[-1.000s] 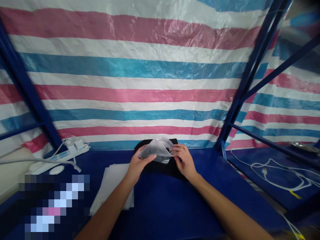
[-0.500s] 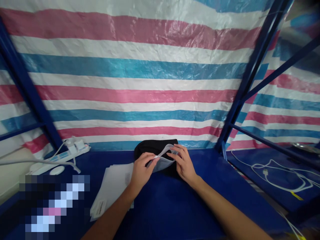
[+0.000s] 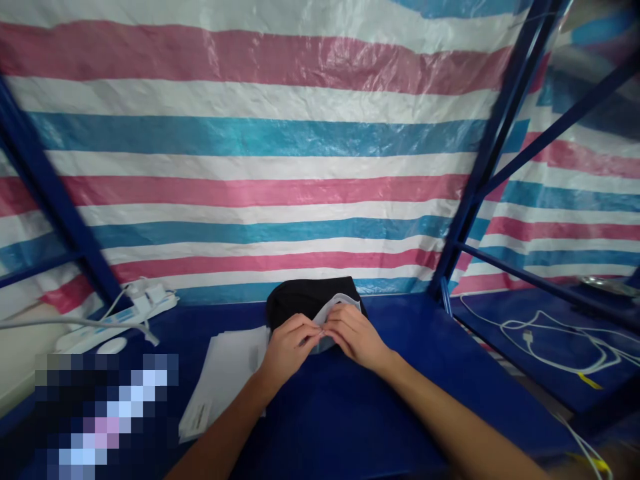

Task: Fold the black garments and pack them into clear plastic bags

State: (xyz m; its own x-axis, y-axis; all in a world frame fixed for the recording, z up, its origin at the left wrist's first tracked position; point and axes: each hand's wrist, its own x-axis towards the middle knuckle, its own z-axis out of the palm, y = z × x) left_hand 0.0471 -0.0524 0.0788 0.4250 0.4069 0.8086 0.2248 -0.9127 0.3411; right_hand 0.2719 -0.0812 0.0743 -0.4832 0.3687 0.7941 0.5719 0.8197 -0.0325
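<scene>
A whitish, translucent plastic bag with its mouth edge raised is between my hands, partly covered by them. My left hand pinches the near edge of its mouth with thumb and fingertips. Right beside it, my right hand is closed on the same edge, the fingertips of both hands almost touching. A black, soft-looking item lies directly behind the bag; whether part of it is inside cannot be seen. Left of my left hand lies a stack of flat white sheets or bags with a small printed label.
Everything rests on a blue tabletop. A white power strip with plugs stands at the left, near a blurred-out patch. Blue metal posts frame a striped sheet. White cables lie on a surface at the right.
My right hand has moved left from the bag's far rim to meet my left hand at the near edge. The bag's mouth, held wide before, is now mostly covered.
</scene>
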